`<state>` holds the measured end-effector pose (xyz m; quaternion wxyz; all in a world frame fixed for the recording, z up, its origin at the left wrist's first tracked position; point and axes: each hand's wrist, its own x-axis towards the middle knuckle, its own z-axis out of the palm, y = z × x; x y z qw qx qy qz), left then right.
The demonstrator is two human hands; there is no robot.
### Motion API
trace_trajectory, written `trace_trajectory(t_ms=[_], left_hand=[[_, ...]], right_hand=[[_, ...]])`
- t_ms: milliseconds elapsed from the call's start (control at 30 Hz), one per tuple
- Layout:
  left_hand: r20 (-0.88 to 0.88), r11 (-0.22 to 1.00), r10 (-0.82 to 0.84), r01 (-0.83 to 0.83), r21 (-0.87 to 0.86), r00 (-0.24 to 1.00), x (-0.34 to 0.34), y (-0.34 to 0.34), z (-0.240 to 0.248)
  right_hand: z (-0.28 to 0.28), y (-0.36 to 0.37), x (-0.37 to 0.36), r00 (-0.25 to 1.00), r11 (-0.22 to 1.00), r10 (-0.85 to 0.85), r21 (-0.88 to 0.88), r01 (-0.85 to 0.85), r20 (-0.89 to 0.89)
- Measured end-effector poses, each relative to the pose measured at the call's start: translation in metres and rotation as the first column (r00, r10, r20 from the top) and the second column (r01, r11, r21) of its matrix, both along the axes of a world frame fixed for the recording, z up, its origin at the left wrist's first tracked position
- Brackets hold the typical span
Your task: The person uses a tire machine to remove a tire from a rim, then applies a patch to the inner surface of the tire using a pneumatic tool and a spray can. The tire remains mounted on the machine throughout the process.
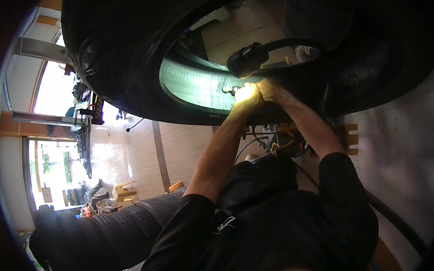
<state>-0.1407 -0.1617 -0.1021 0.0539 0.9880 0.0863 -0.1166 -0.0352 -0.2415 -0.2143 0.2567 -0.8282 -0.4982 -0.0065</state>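
Observation:
In front of me a large black tire (126, 86) stands raised, and both my arms reach into its opening. My left hand (247, 92) is closed round a small tool with a rounded metal tip (230, 90); the tip points left, close to the brightly lit inner wall of the tire (190, 85). Glare and my fingers hide the rest of the tool. Right against it, my right hand (269, 89) is closed too, but what its fingers grip is hidden. Just above the hands hangs a black work lamp (246, 60) on a ribbed flexible neck, shining on them.
A row of tires (119, 229) lies at the lower left. Beyond it stand a yellow stool (124, 192) and assorted gear near bright doorways. Below the tire are hoses and a yellow metal bracket (350, 139). A thick black hose (396, 222) runs along the right.

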Motion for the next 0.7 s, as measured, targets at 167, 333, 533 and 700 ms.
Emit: trace_trajectory(t_ms=[167,333,533,700], left_hand=[[0.196,1.0,-0.025,0.028,-0.012,0.98,-0.007,0.004,0.017],[0.0,1.0,-0.026,0.026,0.007,1.0,-0.001,-0.004,0.017],[0.108,0.999,-0.033,0.029,0.036,0.994,-0.007,0.001,0.015],[0.115,0.985,-0.102,0.084,0.148,0.988,-0.017,0.0,0.018]], right_hand=[[0.013,0.002,0.003,0.991,0.983,-0.071,-0.175,0.05,-0.114],[0.032,-0.007,-0.01,0.993,0.993,-0.077,0.094,0.069,0.089],[0.037,-0.006,-0.013,0.995,0.995,-0.078,-0.062,0.074,-0.069],[0.04,-0.008,-0.012,0.989,0.982,0.087,-0.154,-0.105,-0.116]])
